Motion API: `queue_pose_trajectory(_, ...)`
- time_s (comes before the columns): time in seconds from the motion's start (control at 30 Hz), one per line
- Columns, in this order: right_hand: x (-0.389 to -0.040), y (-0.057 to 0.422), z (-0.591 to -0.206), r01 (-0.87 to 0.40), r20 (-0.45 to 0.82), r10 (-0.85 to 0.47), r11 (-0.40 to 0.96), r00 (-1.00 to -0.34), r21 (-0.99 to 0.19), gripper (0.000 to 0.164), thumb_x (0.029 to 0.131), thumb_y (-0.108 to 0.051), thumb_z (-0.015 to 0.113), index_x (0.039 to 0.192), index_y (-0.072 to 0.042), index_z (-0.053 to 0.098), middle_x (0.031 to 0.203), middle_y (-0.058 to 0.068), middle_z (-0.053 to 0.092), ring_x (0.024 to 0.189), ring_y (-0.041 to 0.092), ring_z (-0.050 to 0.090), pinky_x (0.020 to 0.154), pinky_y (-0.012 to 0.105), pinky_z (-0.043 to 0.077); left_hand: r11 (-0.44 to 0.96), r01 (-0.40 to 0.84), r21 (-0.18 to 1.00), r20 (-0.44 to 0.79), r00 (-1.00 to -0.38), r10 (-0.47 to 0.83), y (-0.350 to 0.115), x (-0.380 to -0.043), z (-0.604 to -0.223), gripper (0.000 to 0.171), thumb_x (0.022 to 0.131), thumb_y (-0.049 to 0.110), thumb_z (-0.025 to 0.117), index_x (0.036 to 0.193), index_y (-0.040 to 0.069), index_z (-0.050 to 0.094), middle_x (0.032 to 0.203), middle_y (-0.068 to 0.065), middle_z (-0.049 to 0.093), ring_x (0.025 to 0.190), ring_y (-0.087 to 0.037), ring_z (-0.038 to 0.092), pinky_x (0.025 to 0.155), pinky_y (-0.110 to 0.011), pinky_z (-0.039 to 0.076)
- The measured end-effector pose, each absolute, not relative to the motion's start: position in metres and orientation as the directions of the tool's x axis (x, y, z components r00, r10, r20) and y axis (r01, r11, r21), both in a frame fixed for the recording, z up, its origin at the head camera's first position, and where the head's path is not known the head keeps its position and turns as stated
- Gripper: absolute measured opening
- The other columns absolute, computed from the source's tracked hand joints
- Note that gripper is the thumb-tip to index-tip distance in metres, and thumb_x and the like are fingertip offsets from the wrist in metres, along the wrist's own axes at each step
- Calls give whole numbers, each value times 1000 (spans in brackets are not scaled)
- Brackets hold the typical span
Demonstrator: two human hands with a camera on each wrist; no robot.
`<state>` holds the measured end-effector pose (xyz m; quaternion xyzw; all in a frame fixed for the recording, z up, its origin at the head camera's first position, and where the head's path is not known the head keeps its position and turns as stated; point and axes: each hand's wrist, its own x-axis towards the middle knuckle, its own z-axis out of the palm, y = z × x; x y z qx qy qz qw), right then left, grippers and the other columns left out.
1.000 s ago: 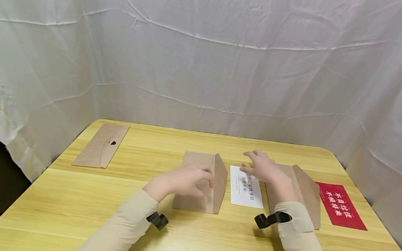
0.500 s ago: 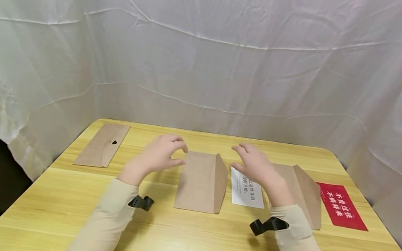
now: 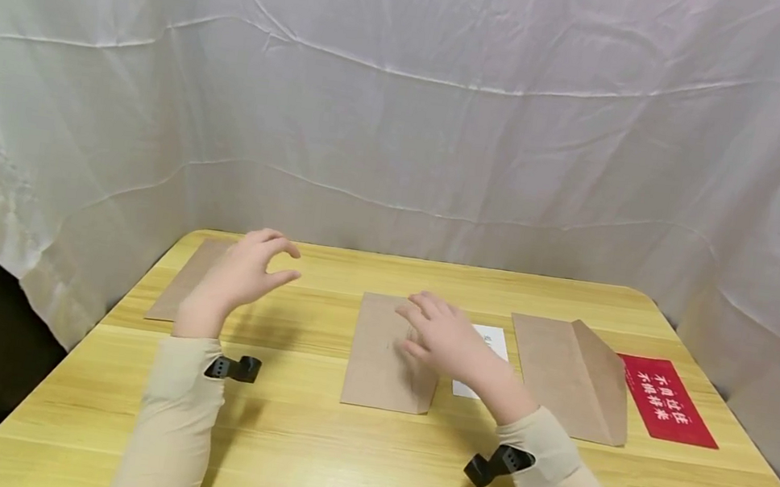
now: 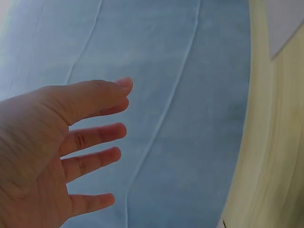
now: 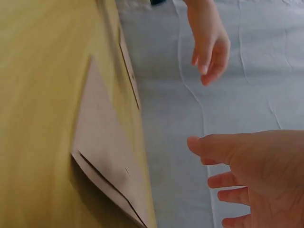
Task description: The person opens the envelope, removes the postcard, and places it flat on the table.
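Note:
My left hand (image 3: 240, 270) hovers above the table's far left, fingers spread and thumb apart, holding nothing. It partly covers a flat brown envelope (image 3: 182, 287) in the head view. Over the flap side of a middle brown envelope (image 3: 371, 363) is my right hand (image 3: 447, 340), its fingers loosely bent and nothing between them. In the right wrist view this envelope (image 5: 102, 123) lies on the table with its flap edge slightly raised, apart from my right hand (image 5: 266, 175). The left wrist view has only bare fingers (image 4: 95, 164) against the curtain.
A white card (image 3: 495, 342) with printed characters lies partly behind my right hand. Right of it are another brown envelope (image 3: 544, 360), its pointed flap open, and a red card (image 3: 670, 400) with white characters. White curtain (image 3: 406, 115) hangs behind the wooden table (image 3: 362, 468).
My left hand has moved from over the middle envelope to the far left. My right hand has moved left from above the white card to the middle envelope. The papers lie as before.

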<state>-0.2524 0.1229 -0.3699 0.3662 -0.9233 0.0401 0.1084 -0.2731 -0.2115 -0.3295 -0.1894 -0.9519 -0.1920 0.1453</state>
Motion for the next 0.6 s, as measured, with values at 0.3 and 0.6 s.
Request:
queue_pose_trajectory(0.3,-233,98,-381,-763,199,-752,646,-628,35,51,95,-37,59,139,-14,49,147,15,46,139,34,41,109,55,39,866,228,445,324,-943,81,-278,-265,-343,34,96,25,60,121,1,61,135,-28,49,128,-50,39,106,-62,31)
queue_pose_trajectory(0.6,-217,83,-386,-795,122,-789,606,-602,-7,53,98,-39,55,144,-15,45,152,13,42,144,33,34,114,55,32,879,75,471,320,-943,-92,-329,-259,-384,40,99,25,53,130,0,56,143,-33,40,135,-54,30,109,-66,25)
